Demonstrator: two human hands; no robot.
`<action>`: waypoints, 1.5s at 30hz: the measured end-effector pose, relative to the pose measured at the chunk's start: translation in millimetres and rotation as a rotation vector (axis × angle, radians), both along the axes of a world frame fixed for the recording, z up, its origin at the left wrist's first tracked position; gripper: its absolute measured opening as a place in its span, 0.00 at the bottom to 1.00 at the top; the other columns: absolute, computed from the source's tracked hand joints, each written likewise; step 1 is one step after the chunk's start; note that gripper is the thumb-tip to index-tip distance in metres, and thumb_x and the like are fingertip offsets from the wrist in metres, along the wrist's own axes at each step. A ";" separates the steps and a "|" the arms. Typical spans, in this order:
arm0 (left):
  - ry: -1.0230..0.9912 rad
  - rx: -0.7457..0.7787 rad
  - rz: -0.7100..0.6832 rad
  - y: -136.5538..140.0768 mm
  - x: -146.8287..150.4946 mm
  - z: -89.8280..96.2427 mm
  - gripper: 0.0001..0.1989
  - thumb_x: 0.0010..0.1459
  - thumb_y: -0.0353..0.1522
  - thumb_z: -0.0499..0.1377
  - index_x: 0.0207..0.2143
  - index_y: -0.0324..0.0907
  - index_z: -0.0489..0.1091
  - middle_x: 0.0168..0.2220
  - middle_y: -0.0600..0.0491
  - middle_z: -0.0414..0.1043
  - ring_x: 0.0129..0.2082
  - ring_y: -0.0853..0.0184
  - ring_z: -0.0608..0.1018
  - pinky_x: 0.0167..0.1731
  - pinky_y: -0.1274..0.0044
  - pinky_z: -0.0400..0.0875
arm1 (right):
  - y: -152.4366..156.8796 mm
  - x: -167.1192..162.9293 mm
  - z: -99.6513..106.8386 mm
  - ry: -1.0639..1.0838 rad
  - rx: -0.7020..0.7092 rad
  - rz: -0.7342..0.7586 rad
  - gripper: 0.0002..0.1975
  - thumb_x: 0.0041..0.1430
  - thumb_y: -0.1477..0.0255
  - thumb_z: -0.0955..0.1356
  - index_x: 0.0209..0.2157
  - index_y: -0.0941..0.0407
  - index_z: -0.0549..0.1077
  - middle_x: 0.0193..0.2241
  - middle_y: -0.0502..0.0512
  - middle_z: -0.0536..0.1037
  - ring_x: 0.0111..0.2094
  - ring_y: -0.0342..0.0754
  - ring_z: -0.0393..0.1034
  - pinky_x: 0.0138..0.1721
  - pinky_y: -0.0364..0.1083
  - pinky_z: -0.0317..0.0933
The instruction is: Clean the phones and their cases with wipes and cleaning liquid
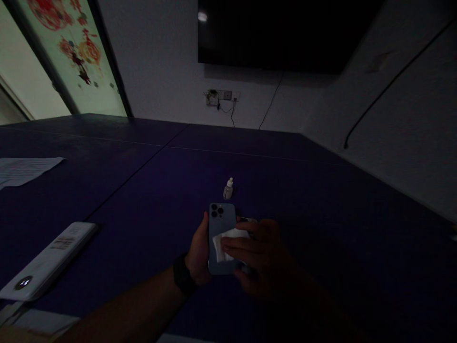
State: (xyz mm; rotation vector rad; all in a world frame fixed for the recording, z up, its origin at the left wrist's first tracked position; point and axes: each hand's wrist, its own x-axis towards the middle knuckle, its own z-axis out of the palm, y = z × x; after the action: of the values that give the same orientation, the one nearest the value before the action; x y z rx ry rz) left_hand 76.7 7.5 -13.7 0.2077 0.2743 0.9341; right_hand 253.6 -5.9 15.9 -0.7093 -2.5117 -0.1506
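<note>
A blue-grey smartphone is held back side up above the dark blue table, its camera lenses at the far end. My left hand, with a dark band on the wrist, grips the phone along its left side. Over the phone's back my right hand presses a white cloth or wipe under its fingers. Just past the phone stands a small dropper bottle, upright with a pale top. Another pale-edged item shows partly behind my right fingers; I cannot make out what it is.
At the left lies a white power bank with a lit display and a cable. Printed paper rests farther back on the table. Wall sockets with cables sit below a large dark screen.
</note>
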 end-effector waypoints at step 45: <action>0.066 -0.008 0.117 0.6 -2.1 1.1 0.35 0.68 0.54 0.47 0.49 0.33 0.76 0.40 0.43 0.81 0.39 0.62 0.81 0.44 0.74 0.72 | -2.3 1.5 7.4 -0.187 -0.100 0.005 0.35 0.67 0.57 0.66 0.68 0.60 0.59 0.67 0.62 0.65 0.68 0.54 0.57 0.67 0.58 0.47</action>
State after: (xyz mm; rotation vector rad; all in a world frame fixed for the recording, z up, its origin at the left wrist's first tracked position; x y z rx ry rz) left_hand 74.6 8.0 -12.6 0.2172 0.3538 1.0426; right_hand 255.1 -8.3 23.2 -0.7607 -2.7145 -0.0937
